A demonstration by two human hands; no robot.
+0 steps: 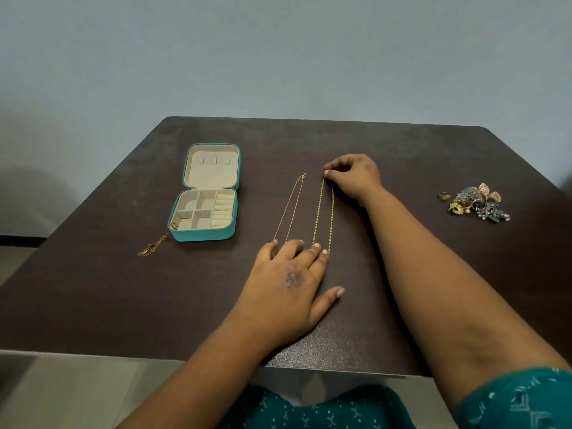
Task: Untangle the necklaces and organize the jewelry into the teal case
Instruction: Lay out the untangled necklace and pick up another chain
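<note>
With two necklaces laid apart on our table, our right hand pinches one's top, our left hand presses flat; the teal case gapes, jewelry pile unsorted.

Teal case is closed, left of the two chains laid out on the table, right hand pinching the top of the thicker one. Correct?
Not quite: the teal case is open, lid back and compartments showing, as the head view shows. The rest holds: it sits left of the two chains on the table, and the right hand pinches the top of the thicker chain; the thin chain lies beside it.
</note>
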